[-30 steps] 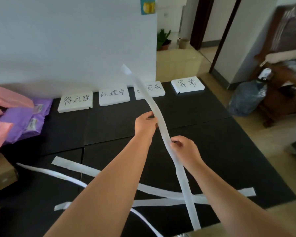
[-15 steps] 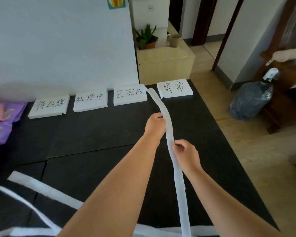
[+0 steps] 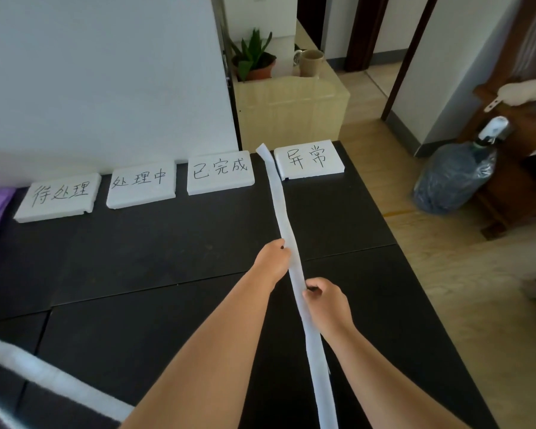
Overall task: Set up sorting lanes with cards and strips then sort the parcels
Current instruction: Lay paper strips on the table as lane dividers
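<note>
Strip (image 3: 280, 209) far end lowered from mid-air; now lies between 已完成 card (image 3: 220, 176) and 异常 card (image 3: 308, 159).

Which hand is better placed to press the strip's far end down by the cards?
Probably left. The left hand grips the strip farther forward, nearer its end by the cards, while the right hand pinches it closer to the body.

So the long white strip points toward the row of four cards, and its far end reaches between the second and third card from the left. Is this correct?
Not quite. The head view shows the white strip pointing toward the four cards, but its far end reaches between the third card and the fourth card from the left.
</note>
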